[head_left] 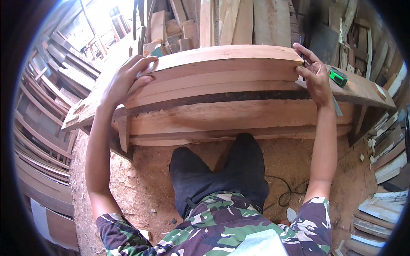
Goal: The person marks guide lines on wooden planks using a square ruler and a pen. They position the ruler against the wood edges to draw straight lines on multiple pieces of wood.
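A long, pale reddish wooden board (pixel 226 54) lies across the workbench (pixel 92 112) in front of me, its broad front side toward me. At its left end, my left hand (pixel 128 81) is closed on it, fingers over the top and thumb on the front side. My right hand (pixel 315 77) grips the right end between thumb and fingers. A thin dark stick, like a pencil or pen (pixel 303 57), stands upright at those right fingertips. Beside the right wrist, a flat grey strip (pixel 337 107) hangs past the bench's front edge.
A green and black tape measure (pixel 338 77) rests on the bench right of my hand. Planks (pixel 269 21) lean upright behind it. Stacked boards (pixel 45 123) line the left side, and wood pieces (pixel 380 217) the right. A black cable (pixel 287 192) lies on the dusty floor (pixel 141 179).
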The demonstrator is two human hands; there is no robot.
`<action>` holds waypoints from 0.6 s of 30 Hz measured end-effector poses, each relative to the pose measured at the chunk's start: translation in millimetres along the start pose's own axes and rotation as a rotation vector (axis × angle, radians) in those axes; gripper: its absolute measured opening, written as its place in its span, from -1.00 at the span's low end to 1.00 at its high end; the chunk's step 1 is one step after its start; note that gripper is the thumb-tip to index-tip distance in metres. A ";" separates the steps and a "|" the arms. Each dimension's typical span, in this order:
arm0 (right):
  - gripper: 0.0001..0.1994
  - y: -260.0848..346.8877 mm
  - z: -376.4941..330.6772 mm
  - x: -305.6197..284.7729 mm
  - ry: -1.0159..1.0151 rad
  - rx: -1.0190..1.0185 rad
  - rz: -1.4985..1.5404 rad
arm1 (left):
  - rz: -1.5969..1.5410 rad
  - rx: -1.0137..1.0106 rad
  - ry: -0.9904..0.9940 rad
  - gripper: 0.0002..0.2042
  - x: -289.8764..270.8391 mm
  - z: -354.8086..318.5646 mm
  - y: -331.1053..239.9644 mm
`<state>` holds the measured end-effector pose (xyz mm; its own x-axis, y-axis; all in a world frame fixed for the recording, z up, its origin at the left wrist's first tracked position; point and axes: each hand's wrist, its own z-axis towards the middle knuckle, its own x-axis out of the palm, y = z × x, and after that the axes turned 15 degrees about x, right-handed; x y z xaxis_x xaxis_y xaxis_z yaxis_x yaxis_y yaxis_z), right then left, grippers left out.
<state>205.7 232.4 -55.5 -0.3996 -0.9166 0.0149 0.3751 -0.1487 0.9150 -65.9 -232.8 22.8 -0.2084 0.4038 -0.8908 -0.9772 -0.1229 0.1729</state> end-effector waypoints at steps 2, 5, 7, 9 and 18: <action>-0.19 -1.1 -2.1 1.7 0.001 0.006 0.020 | 0.008 -0.044 0.003 -0.35 -5.7 -1.3 -2.5; -0.20 1.9 -8.1 -2.2 0.030 0.017 0.091 | -0.014 -0.103 -0.105 -0.34 -6.7 -12.6 1.9; -0.21 6.0 -12.9 -10.7 0.091 0.021 0.217 | -0.113 -0.176 -0.244 -0.34 -6.2 -36.7 23.5; -0.22 4.9 -13.0 -6.4 0.110 0.039 0.218 | -0.437 -0.238 -0.337 -0.17 -3.6 -79.5 61.4; -0.21 -4.1 -0.3 -6.0 0.053 0.028 -0.008 | -0.984 -0.396 -0.491 -0.04 39.5 -104.9 61.5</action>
<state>206.8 238.4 -59.5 -0.3570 -0.9340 -0.0134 0.3482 -0.1464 0.9259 -130.0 -319.5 -45.8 0.5541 0.7785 -0.2947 -0.6630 0.1987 -0.7218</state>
